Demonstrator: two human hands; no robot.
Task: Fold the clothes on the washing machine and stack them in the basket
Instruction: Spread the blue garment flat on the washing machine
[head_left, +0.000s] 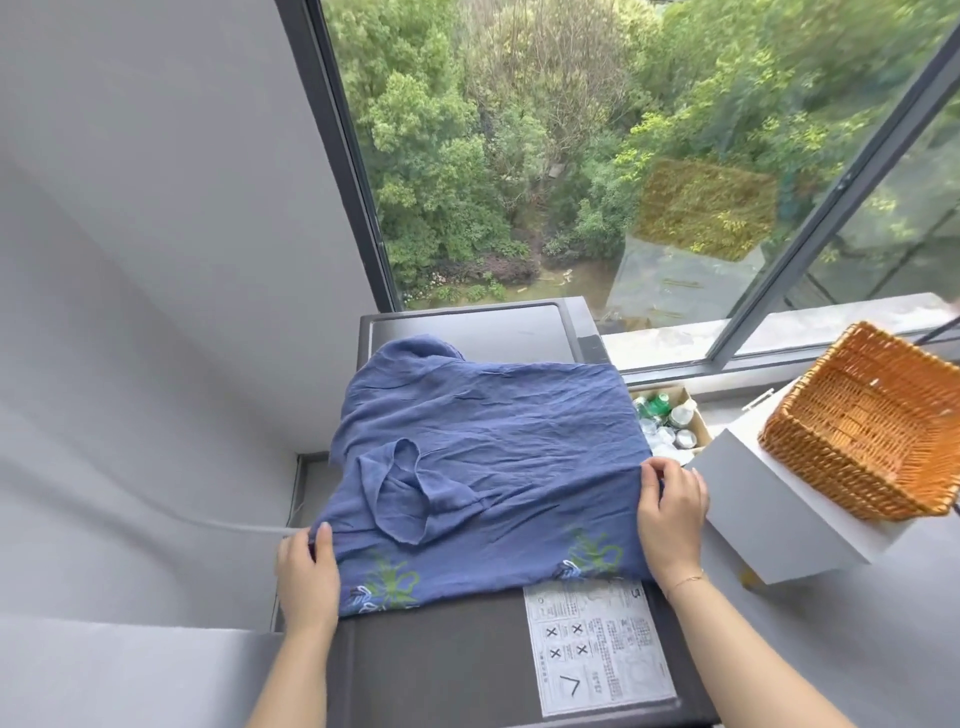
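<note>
Standing at a dark grey flat-topped washing machine (467, 670), pushed close to a pale grey wall (156, 312) on the left and ending at a large dark-framed window (519, 156) at the far side. Bare lid showing along the far edge and across the near strip, with a white printed instruction sticker (597, 644) stuck at the near right. Narrow gap down the left side of the machine; on the right, a drop to an open cardboard box of plastic bottles (667, 421) just beside the machine.

Further right, well apart from the machine, a rectangular orange woven wicker basket (857, 431), tilted, resting on a white box-shaped cabinet (779, 519). Nothing visible inside the basket.

Spread across the middle of the lid, a crinkled blue cotton garment (483, 441) with green and white floral embroidery near its near hem. Left and right edges overhanging the lid's sides slightly; one sleeve folded inward over the body, lying as a loop left of centre; a bunched part at the far left.

Left hand (306, 577) at the garment's near left corner, thumb on top and fingers tucked beneath, pinching the cloth. Right hand (672, 514) at the right edge, fingers curled around the fabric, gripping it, a thin bracelet on the wrist. Both forearms reaching in from the near edge, spread to the garment's width.
</note>
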